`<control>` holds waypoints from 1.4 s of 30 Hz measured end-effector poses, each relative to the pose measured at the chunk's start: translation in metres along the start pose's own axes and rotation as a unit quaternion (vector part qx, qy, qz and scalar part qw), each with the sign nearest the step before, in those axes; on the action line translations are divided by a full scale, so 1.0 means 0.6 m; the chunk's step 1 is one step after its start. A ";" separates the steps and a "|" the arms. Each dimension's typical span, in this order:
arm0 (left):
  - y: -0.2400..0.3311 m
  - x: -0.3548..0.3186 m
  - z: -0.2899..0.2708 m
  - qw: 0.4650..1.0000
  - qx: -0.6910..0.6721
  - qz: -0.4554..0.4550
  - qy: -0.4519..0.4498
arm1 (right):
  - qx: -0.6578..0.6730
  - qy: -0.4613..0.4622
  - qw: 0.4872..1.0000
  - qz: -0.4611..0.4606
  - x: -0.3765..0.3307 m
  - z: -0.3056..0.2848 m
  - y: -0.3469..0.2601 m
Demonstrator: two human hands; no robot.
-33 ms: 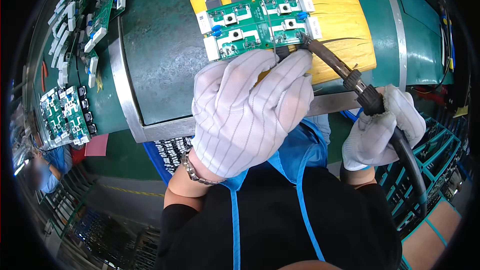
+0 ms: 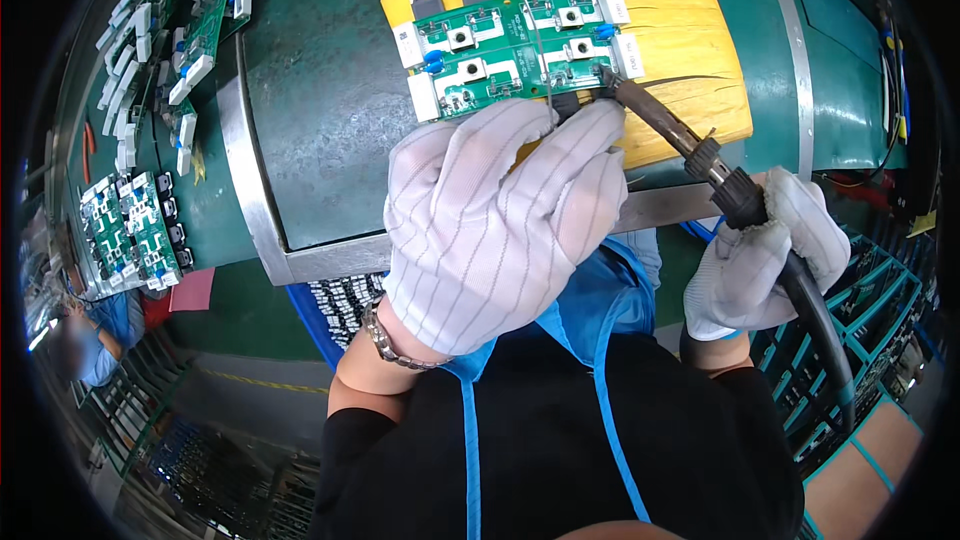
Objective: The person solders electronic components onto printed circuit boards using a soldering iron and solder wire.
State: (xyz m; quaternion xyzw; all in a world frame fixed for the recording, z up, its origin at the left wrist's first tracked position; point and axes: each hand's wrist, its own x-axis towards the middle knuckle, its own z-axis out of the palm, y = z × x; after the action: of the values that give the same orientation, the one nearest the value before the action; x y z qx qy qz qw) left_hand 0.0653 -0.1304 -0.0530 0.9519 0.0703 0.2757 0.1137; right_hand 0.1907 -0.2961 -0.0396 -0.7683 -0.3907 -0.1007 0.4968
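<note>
The board is set over the left edge of the pad; it is judged light, stiff and fragile, best held by its rim. The iron is gripped by the right hand; what is grasped by the left hand, at the board's near rim, cannot be told.

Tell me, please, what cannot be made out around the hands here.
All in the head view:
Left hand: its palm is hidden by the back of the hand.
Thin wire: its upper end is cut off by the top edge.
Soldering iron: its tip is too small to tell if it touches the circuit board.
Stacked boards: cut off by the top edge.
</note>
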 end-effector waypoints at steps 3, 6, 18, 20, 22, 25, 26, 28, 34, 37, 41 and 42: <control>0.001 0.001 -0.003 1.000 -0.009 -0.013 -0.021 | 0.022 0.017 0.999 0.027 -0.004 0.009 -0.001; 0.000 0.001 -0.002 1.000 -0.005 -0.010 -0.023 | 0.009 0.003 1.000 -0.012 -0.004 0.005 0.004; -0.009 0.000 -0.024 0.999 -0.023 -0.024 0.030 | 0.025 0.063 0.997 -0.024 0.002 -0.006 -0.008; -0.013 0.003 -0.027 0.997 -0.029 -0.044 0.059 | -0.009 -0.012 0.999 -0.045 0.006 -0.019 -0.013; -0.019 0.004 -0.024 0.992 0.021 -0.061 0.106 | 0.028 -0.029 0.998 -0.040 0.004 -0.006 -0.015; -0.026 0.017 -0.015 0.993 0.008 -0.058 0.099 | 0.033 -0.068 0.995 -0.072 0.004 -0.011 -0.022; -0.028 0.021 -0.012 0.993 -0.006 -0.055 0.101 | 0.030 -0.068 0.995 -0.071 0.006 -0.012 -0.025; -0.028 0.027 -0.010 0.994 0.001 -0.058 0.097 | 0.023 -0.084 0.991 -0.097 0.008 -0.013 -0.026; -0.030 0.026 -0.005 0.994 0.027 -0.063 0.086 | 0.047 -0.050 0.988 -0.139 0.008 0.004 -0.014; -0.028 0.026 -0.001 0.993 0.030 -0.058 0.098 | 0.037 -0.056 0.989 -0.131 0.007 -0.002 -0.020; -0.030 0.026 0.002 0.993 0.024 -0.056 0.100 | 0.018 -0.076 0.992 -0.097 0.010 -0.002 -0.023; -0.030 0.029 0.002 0.993 0.021 -0.054 0.100 | 0.015 -0.075 0.992 -0.096 0.010 -0.002 -0.021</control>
State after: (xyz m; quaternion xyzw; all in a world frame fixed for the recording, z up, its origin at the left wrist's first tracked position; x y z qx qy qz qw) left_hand 0.0791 -0.1099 -0.0497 0.9166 0.1383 0.3613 0.1011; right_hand 0.1862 -0.2913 -0.0269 -0.7249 -0.5003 -0.0845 0.4659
